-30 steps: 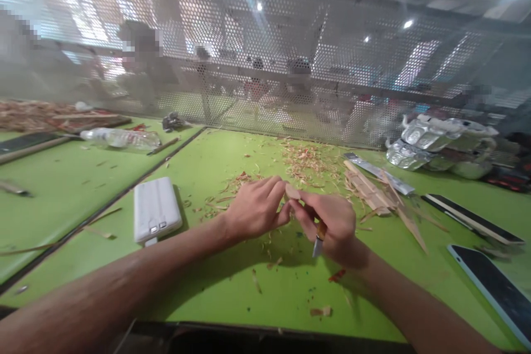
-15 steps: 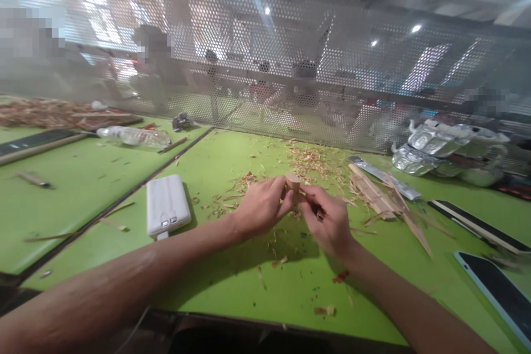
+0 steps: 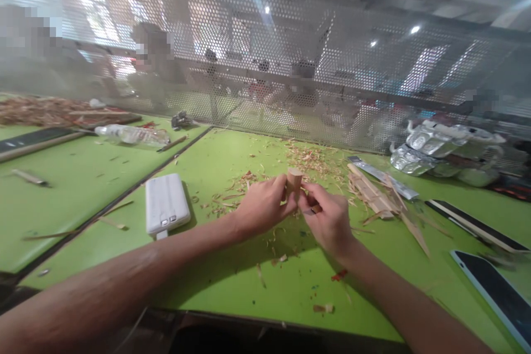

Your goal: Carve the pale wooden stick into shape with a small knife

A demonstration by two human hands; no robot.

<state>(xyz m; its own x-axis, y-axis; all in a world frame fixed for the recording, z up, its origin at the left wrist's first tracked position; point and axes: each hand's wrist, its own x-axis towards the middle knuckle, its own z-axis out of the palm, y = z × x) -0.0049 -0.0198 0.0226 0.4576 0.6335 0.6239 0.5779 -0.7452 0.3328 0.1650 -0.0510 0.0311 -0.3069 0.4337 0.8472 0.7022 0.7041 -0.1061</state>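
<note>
My left hand (image 3: 263, 204) is closed around a short light-brown wooden piece (image 3: 295, 178), whose flat top points up between the two hands. Close against its right side, my right hand (image 3: 327, 213) has its fingers curled, with the thumb and fingertips at the wood. A small brownish bit of something (image 3: 316, 208) shows inside the right fist; the fingers hide the rest. Wood shavings (image 3: 313, 157) lie scattered on the green tabletop (image 3: 232, 287) beyond and beneath the hands.
A white power bank (image 3: 167, 203) with a cable lies left of my forearm. Thin wood strips (image 3: 371, 191), a metal ruler (image 3: 384, 177) and a phone (image 3: 493, 293) are on the right. A clear plastic bottle (image 3: 133, 134) lies far left. A perforated screen (image 3: 265, 77) stands behind.
The wooden piece now stands slightly higher and shows more of its side above the left fingers. My right fingers have shifted a little around it; both arms stay nearly in place.
</note>
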